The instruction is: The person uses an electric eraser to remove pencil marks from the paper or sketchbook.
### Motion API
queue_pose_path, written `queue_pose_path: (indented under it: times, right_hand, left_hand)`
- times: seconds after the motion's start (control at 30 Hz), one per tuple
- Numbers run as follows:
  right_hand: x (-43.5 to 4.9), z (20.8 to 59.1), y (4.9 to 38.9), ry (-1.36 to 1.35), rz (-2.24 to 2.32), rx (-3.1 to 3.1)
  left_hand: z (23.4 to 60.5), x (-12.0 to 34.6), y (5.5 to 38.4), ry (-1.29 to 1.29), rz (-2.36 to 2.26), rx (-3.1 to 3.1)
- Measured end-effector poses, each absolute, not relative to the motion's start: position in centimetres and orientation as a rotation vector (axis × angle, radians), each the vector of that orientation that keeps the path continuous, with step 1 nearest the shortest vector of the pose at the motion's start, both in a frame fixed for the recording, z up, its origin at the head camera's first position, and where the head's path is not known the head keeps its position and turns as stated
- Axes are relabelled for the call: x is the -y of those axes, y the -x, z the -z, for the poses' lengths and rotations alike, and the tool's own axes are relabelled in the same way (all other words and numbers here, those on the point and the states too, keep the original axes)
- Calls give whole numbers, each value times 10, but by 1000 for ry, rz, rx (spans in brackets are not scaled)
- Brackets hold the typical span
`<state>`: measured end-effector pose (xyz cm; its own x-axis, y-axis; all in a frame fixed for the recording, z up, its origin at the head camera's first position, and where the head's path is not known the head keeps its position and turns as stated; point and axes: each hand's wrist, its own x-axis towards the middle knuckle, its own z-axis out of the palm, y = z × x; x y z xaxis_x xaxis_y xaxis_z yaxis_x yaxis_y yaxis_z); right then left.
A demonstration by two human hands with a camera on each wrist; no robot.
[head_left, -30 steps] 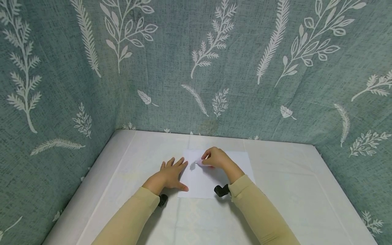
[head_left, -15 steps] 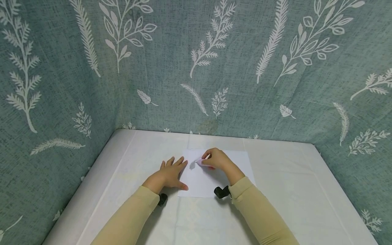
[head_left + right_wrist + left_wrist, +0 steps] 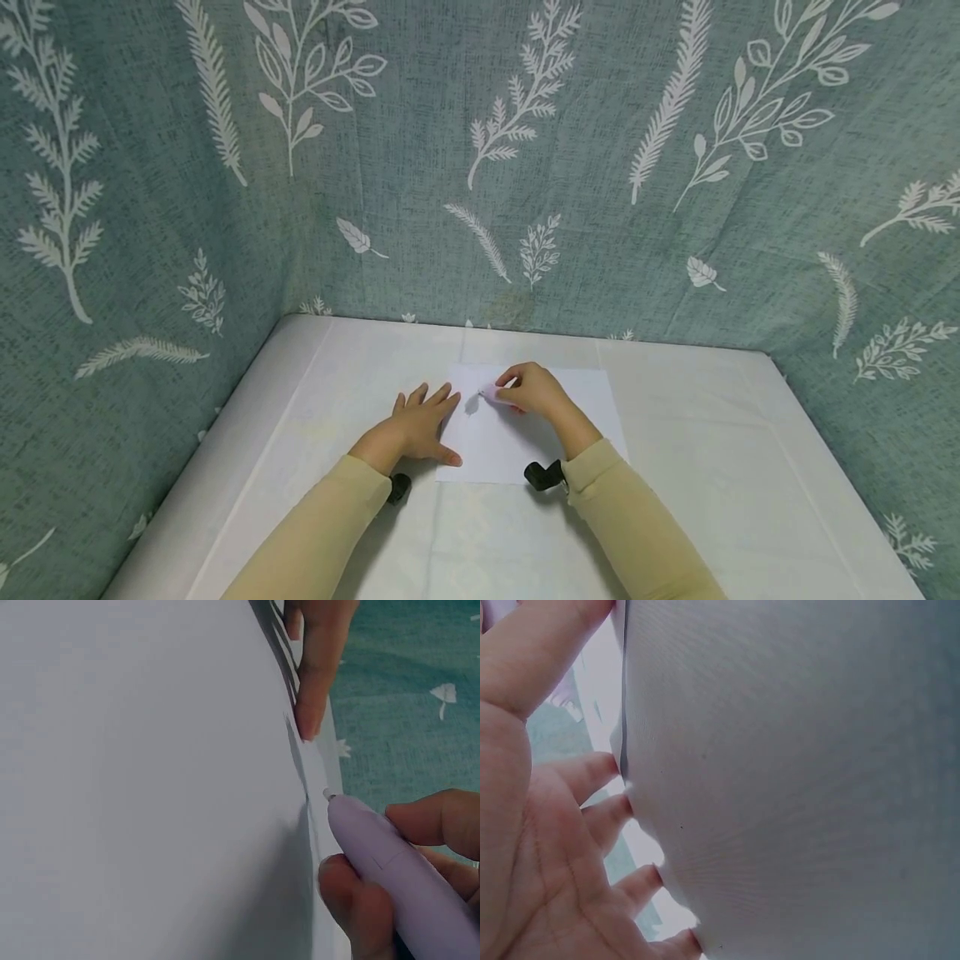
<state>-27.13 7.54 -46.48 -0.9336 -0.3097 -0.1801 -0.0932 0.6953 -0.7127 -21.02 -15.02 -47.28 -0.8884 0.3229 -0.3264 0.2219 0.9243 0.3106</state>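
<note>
A sheet of white paper (image 3: pixel 487 458) lies on the white-covered table. My left hand (image 3: pixel 408 433) rests spread at its left edge, with the thumb and some fingertips touching down; the left wrist view also shows these fingers (image 3: pixel 604 817) pressing at the edge. My right hand (image 3: pixel 528 390) is over the paper and pinches a thick lilac pen-shaped tool (image 3: pixel 390 862) between thumb and fingers. Its small pale tip points toward the left hand. In the right wrist view the tip seems just above the paper; contact is unclear. Much of the tool's rear is hidden by the hand.
The white table cover (image 3: pixel 697 467) extends around the paper on every side. Green leaf-patterned fabric (image 3: pixel 420 275) hangs behind the table and along both sides. A small black wrist camera (image 3: pixel 543 475) sits by the right sleeve.
The tip of the lilac tool has shifted very slightly up and away in the head view. The left hand stays where it was on the paper.
</note>
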Motion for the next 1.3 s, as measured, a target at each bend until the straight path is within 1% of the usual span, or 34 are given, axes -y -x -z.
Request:
queue_pose_path:
  times: [0.47,1.3]
  right_hand:
    - [-75,468,266,237,1229,-2619]
    - [-68,466,266,295,1102,-2674]
  left_hand:
    - [473,150,211,-408,-393,-2710]
    - [471,150,209,-398,-398,-2711]
